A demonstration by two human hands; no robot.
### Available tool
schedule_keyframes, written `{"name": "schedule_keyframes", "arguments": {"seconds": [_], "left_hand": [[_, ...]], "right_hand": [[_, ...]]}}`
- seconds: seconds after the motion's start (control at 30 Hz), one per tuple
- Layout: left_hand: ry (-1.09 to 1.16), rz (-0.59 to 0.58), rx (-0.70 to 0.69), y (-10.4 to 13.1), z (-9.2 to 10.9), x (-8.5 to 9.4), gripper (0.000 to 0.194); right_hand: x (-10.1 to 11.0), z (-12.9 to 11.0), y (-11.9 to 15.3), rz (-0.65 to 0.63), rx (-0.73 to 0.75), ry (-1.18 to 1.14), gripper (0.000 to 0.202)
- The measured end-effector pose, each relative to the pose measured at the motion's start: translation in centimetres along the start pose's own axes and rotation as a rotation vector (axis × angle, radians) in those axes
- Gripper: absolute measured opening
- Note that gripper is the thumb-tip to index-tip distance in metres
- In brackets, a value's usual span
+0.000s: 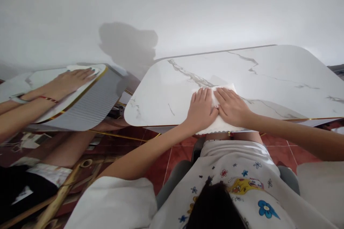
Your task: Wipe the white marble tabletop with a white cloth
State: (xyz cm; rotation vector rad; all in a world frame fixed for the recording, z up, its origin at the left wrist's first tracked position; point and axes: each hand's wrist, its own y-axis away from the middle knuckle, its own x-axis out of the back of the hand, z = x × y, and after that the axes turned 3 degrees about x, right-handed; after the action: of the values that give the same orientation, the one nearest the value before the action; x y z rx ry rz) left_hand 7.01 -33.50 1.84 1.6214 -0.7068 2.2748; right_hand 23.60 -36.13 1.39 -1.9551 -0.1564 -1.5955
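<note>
A white cloth (228, 125) lies flat over the front edge of a white marble-patterned table (271, 75). Both of my hands rest palm down on it, side by side, their thumbs meeting or nearly so. My left hand (201, 109) covers the cloth's left part with its fingers stretched forward. On the right part my right hand (231, 105) lies with its fingers spread, pointing forward and left. The cloth's scalloped lower edge hangs a little past the table's edge.
At the left, another person's hands (71, 80) lie on a white cloth on a second marble-patterned table (91, 100) with a ribbed grey side. A pale wall (188, 14) stands behind both tables. A wooden or bamboo chair frame (61, 200) is at the lower left, above red floor tiles.
</note>
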Motion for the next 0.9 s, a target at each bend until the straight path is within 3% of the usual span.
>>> {"name": "schedule_keyframes", "arguments": {"seconds": [0.13,0.27,0.43,0.63,0.9], "left_hand": [[0.036,0.009,-0.036,-1.3,1.4,-0.4,0.061],[0.044,0.0,-0.023,-3.8,1.1,-0.4,0.052],[0.047,0.034,-0.025,-9.2,-0.8,-1.2,0.042],[0.104,0.047,-0.037,-16.6,-3.7,-2.8,0.045],[0.134,0.083,-0.018,-23.6,-6.4,-4.4,0.048]], "right_hand": [[0.9,1.4,0.4,-0.041,-0.036,0.012,0.054],[0.3,3.6,-1.7,-0.053,-0.021,-0.003,0.052],[-1.3,8.0,-6.2,-0.045,0.017,-0.039,0.05],[-3.2,13.4,-11.4,-0.032,-0.026,-0.026,0.049],[-5.7,19.0,-16.4,0.039,-0.076,-0.038,0.053]]}}
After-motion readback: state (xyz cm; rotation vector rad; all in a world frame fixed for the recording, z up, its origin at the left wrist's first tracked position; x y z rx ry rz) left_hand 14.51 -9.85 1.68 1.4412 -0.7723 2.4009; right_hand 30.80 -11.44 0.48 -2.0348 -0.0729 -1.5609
